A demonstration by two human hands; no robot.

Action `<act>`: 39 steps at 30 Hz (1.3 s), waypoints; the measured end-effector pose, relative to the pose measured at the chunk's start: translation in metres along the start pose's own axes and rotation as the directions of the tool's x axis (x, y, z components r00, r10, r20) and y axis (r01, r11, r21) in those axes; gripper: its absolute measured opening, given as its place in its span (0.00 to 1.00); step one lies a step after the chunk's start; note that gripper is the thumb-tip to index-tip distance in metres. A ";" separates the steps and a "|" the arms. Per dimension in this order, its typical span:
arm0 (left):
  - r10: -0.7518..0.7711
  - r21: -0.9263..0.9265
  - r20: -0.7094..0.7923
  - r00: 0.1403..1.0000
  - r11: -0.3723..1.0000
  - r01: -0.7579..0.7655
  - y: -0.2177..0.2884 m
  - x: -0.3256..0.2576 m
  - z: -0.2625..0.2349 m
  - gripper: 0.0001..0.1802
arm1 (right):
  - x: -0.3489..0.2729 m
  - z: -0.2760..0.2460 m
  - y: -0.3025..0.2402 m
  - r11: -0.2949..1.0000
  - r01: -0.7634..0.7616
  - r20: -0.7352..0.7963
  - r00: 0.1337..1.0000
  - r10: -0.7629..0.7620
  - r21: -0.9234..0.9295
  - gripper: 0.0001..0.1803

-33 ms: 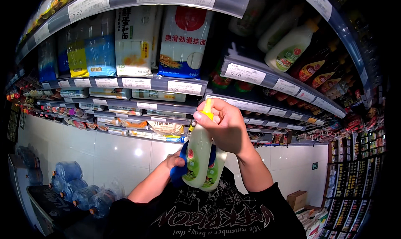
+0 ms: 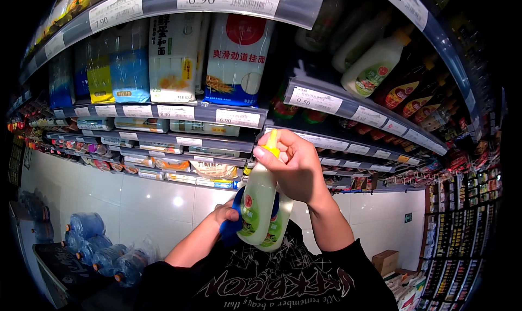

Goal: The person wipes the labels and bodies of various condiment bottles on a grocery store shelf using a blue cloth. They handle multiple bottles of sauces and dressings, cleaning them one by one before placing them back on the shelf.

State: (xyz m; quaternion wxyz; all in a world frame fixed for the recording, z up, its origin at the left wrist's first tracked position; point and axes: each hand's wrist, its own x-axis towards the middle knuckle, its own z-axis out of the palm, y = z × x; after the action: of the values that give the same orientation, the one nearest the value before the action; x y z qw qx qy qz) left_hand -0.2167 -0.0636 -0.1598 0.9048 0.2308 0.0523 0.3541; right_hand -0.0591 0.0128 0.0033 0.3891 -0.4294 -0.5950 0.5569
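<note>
In front of my chest is a pale, milky squeeze bottle (image 2: pixel 259 205) with a green label and a yellow pointed cap (image 2: pixel 270 146). My right hand (image 2: pixel 292 164) grips it at the neck, thumb and fingers around the cap. Close behind stands a second bottle of the same kind (image 2: pixel 278 229), its top hidden by the first bottle and my right hand. My left hand (image 2: pixel 224 213) is closed on a blue cloth (image 2: pixel 231 232), pressed to the front bottle's side. The cloth also shows between the two bottles. Most of my left fingers are hidden.
Ahead, shelves hold noodle packs (image 2: pixel 237 61) and a row of similar pale bottles (image 2: pixel 375 66). A grey shelf edge (image 2: pixel 209 118) runs just beyond my right hand. Large blue water jugs (image 2: pixel 109 256) lie at lower left; a cardboard box (image 2: pixel 385 262) sits at lower right.
The view has shifted very slightly, so the shelves sit a little further left. Both hands keep the same hold on the bottle and the cloth.
</note>
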 end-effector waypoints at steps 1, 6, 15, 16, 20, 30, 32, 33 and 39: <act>0.000 0.011 0.009 1.000 1.000 -0.001 0.002 0.001 0.004 0.60 | -0.002 -0.003 -0.004 0.999 0.039 -0.033 0.999 -0.039 -0.007 0.12; -0.018 0.140 -0.212 0.977 0.989 0.049 -0.019 -0.014 -0.020 0.54 | -0.027 -0.014 -0.066 0.912 0.410 -0.064 0.910 -0.411 -0.023 0.13; 0.098 -0.121 -0.119 0.988 0.986 -0.112 -0.034 -0.011 -0.033 0.45 | 0.011 -0.081 -0.145 0.343 0.825 0.178 0.459 -0.871 -0.450 0.16; 0.097 -0.133 -0.122 0.988 0.985 -0.113 -0.035 -0.013 -0.032 0.45 | 0.020 -0.085 -0.148 0.350 0.791 0.190 0.496 -0.848 -0.502 0.15; 0.086 -0.162 -0.122 0.989 0.981 -0.105 -0.036 -0.016 -0.032 0.44 | 0.053 -0.092 -0.150 0.307 0.709 0.254 0.567 -0.784 -0.635 0.14; 0.048 -0.199 -0.159 0.986 0.977 -0.079 -0.037 -0.021 -0.036 0.43 | 0.088 -0.108 -0.146 0.308 0.632 0.239 0.630 -0.739 -0.711 0.14; 0.037 -0.203 -0.171 0.985 0.977 -0.072 -0.036 -0.020 -0.035 0.43 | 0.093 -0.119 -0.146 0.346 0.573 0.176 0.666 -0.725 -0.742 0.15; 0.040 -0.207 -0.175 0.984 0.975 -0.076 -0.036 -0.022 -0.034 0.43 | 0.095 -0.119 -0.147 0.345 0.530 0.137 0.673 -0.727 -0.775 0.15; 0.080 -0.213 -0.167 0.983 0.970 -0.115 -0.037 -0.021 -0.039 0.44 | 0.113 -0.122 -0.155 0.381 0.319 -0.025 0.739 -0.674 -0.868 0.17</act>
State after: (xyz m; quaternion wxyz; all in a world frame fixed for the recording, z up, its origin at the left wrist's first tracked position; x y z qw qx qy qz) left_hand -0.2198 -0.0865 -0.2129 0.8994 0.1022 0.0722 0.4189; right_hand 0.0071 0.1582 0.1653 0.4000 -0.4518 -0.7970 -0.0272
